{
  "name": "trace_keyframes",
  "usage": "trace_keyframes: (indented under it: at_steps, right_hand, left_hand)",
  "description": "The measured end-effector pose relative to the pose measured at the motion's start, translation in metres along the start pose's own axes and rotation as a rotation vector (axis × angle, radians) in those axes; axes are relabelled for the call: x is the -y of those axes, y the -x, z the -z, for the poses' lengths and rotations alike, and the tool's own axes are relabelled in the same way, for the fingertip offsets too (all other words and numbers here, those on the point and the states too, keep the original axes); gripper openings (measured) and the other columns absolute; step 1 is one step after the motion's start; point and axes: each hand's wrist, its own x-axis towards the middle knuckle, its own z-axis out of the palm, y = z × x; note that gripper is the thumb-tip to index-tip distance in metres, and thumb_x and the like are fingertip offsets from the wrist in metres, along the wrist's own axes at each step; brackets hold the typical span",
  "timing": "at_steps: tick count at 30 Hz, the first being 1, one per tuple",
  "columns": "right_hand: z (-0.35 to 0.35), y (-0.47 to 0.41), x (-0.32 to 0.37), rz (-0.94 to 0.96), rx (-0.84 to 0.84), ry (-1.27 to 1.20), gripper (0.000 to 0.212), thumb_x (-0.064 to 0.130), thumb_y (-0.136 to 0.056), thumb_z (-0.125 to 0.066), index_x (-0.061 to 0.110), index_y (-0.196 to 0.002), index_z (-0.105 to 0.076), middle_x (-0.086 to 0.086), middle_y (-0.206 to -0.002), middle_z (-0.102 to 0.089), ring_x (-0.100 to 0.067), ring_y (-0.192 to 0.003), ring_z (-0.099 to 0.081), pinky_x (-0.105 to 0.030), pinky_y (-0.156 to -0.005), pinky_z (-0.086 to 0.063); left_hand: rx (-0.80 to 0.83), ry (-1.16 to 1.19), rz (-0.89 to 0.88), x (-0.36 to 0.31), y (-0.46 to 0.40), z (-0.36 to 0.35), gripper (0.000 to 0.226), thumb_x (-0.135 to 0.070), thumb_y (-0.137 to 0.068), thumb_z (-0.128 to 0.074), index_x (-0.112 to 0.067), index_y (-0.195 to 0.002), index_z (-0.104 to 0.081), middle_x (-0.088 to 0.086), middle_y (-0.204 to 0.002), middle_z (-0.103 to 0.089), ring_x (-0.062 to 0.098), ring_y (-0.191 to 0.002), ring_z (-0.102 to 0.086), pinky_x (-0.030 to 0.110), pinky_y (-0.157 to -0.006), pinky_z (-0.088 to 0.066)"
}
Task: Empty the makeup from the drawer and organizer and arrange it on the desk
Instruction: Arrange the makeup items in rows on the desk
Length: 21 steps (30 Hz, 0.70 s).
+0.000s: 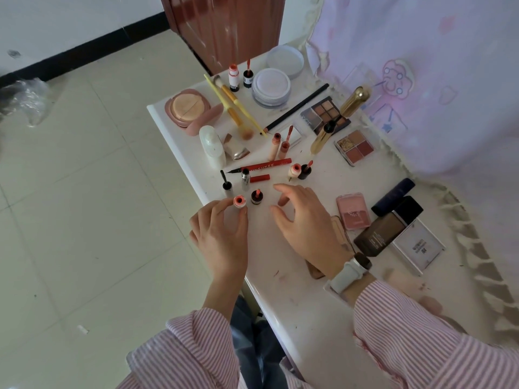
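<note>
desk (280, 290): brushes (234, 103) behind | palettes (341, 129) right | open tube (239, 202) at front-left edge

red eyeliner pen (259, 166) lettered, not legible

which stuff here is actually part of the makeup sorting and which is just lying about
Part of the job:
- open lip tube gripped by the left hand
- right hand, open above the desk
- red eyeliner pen
- eyeshadow palette
- brown foundation bottle
- pink blush compact

Just lying about:
- plastic wrap on the floor
- lilac curtain
- white watch
</note>
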Motion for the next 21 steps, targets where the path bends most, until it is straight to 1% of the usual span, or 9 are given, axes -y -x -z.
trace_keyframes:
  at_steps: [3,6,8,10,11,13,16,18,21]
  right_hand:
    - [0.010,0.004,-0.010,-0.006,0.000,-0.012,0.036,0.020,-0.086,-0.062,0.010,-0.120,-0.055,0.000,-0.090,-0.060,-0.007,-0.082,-0.043,-0.018,-0.060,-0.039]
    - [0.012,0.006,-0.016,-0.018,0.002,-0.011,0.035,0.020,-0.087,-0.061,0.011,-0.120,-0.055,0.001,-0.091,-0.059,-0.006,-0.082,-0.043,-0.009,-0.062,-0.033]
    - [0.014,0.007,-0.017,-0.021,-0.008,-0.021,0.032,0.019,-0.087,-0.060,0.009,-0.118,-0.056,0.001,-0.089,-0.058,-0.005,-0.080,-0.042,-0.008,-0.063,-0.031]
    - [0.021,0.009,-0.019,-0.014,-0.041,-0.030,0.030,0.022,-0.088,-0.056,0.008,-0.115,-0.057,0.000,-0.086,-0.057,-0.005,-0.075,-0.042,-0.009,-0.064,-0.033]
    - [0.026,0.010,-0.022,-0.020,-0.065,-0.028,0.030,0.023,-0.089,-0.053,0.007,-0.113,-0.058,0.000,-0.086,-0.057,-0.005,-0.074,-0.042,-0.011,-0.065,-0.035]
    - [0.041,0.011,-0.032,-0.086,-0.120,0.009,0.029,0.022,-0.088,-0.050,0.007,-0.110,-0.059,-0.002,-0.089,-0.057,-0.008,-0.076,-0.045,-0.021,-0.069,-0.042]
    - [0.070,0.008,-0.056,-0.259,-0.164,0.229,0.026,0.019,-0.088,-0.054,0.005,-0.111,-0.057,-0.014,-0.102,-0.058,-0.022,-0.091,-0.049,-0.030,-0.078,-0.040]
    - [0.086,0.003,-0.072,-0.390,-0.144,0.428,0.034,0.022,-0.088,-0.054,0.005,-0.117,-0.053,-0.022,-0.111,-0.053,-0.034,-0.103,-0.046,-0.041,-0.083,-0.039]
    - [0.095,0.000,-0.089,-0.544,-0.046,0.599,0.048,0.031,-0.088,-0.050,0.002,-0.126,-0.043,-0.028,-0.119,-0.043,-0.042,-0.109,-0.041,-0.047,-0.088,-0.037]
  left_hand:
    - [0.007,0.001,-0.009,0.000,0.000,-0.002,0.032,-0.043,-0.078,-0.057,-0.015,-0.092,-0.068,0.001,-0.097,-0.063,0.021,-0.098,-0.049,0.027,-0.082,-0.028]
    - [0.016,0.006,-0.002,-0.001,-0.001,-0.003,0.034,-0.043,-0.078,-0.056,-0.015,-0.093,-0.068,0.002,-0.099,-0.062,0.022,-0.099,-0.049,0.025,-0.083,-0.027]
    - [0.018,0.013,-0.002,-0.001,0.000,-0.002,0.036,-0.043,-0.077,-0.056,-0.014,-0.096,-0.066,0.003,-0.101,-0.062,0.022,-0.100,-0.049,0.024,-0.084,-0.027]
    - [0.019,0.022,-0.013,0.000,0.003,0.001,0.041,-0.043,-0.077,-0.056,-0.012,-0.103,-0.064,0.005,-0.105,-0.061,0.020,-0.102,-0.047,0.023,-0.088,-0.028]
    - [0.015,0.022,-0.030,0.000,0.006,0.003,0.042,-0.041,-0.077,-0.057,-0.011,-0.106,-0.061,0.007,-0.107,-0.060,0.019,-0.103,-0.046,0.024,-0.090,-0.029]
    - [-0.005,0.002,-0.101,0.001,0.014,0.007,0.040,-0.036,-0.078,-0.058,-0.011,-0.109,-0.055,0.011,-0.108,-0.058,0.018,-0.102,-0.045,0.022,-0.091,-0.028]
    - [0.005,-0.043,-0.259,-0.003,0.032,0.009,0.031,-0.025,-0.080,-0.056,-0.013,-0.109,-0.050,0.011,-0.107,-0.057,0.019,-0.101,-0.045,0.023,-0.090,-0.028]
    - [0.076,-0.063,-0.367,-0.009,0.045,0.006,0.028,-0.020,-0.082,-0.054,-0.013,-0.109,-0.052,0.007,-0.110,-0.057,0.020,-0.103,-0.047,0.027,-0.090,-0.030]
    - [0.209,-0.132,-0.466,-0.014,0.059,-0.001,0.030,-0.019,-0.083,-0.052,-0.013,-0.112,-0.056,0.007,-0.114,-0.061,0.021,-0.112,-0.047,0.033,-0.095,-0.032]
